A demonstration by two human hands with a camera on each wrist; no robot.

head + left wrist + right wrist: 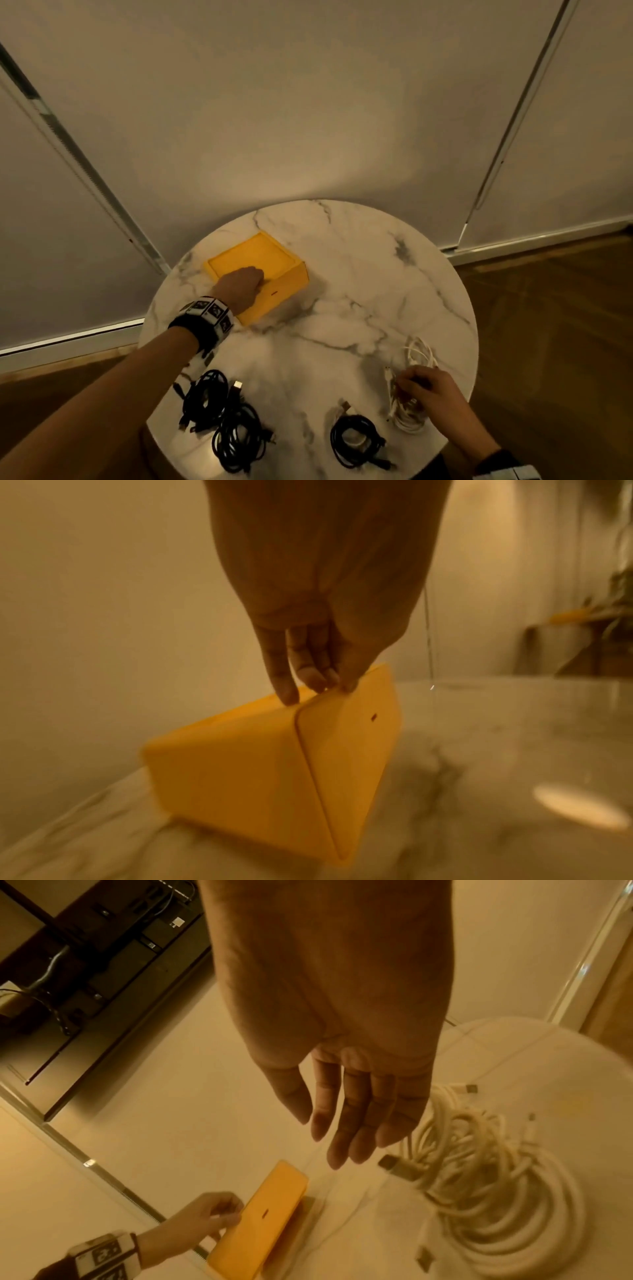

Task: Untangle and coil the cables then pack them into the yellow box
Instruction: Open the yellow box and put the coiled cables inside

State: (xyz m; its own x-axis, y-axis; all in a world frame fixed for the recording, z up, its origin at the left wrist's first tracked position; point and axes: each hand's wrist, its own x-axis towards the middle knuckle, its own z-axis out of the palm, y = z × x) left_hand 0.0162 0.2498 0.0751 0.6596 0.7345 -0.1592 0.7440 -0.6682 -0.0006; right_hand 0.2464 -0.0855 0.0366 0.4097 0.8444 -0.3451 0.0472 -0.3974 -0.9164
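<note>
The yellow box (pixel 267 253) stands closed at the back left of the round marble table (pixel 359 274). My left hand (pixel 245 282) reaches over its near corner. In the left wrist view my left hand (pixel 313 688) pinches the top edge of the box (pixel 246 772) between thumb and fingertips. A white cable coil (pixel 486 1199) lies at the front right. My right hand (pixel 342 1137) hovers just beside it with straight fingers and holds nothing. In the head view the right hand (pixel 423 385) partly covers the white coil (pixel 407 421).
Three black cable coils lie along the table's near edge: one at the left (pixel 205 401), one beside it (pixel 239 442), one in the middle (pixel 356 440). A wall with blinds stands close behind the table. Wooden floor (pixel 548 325) lies to the right.
</note>
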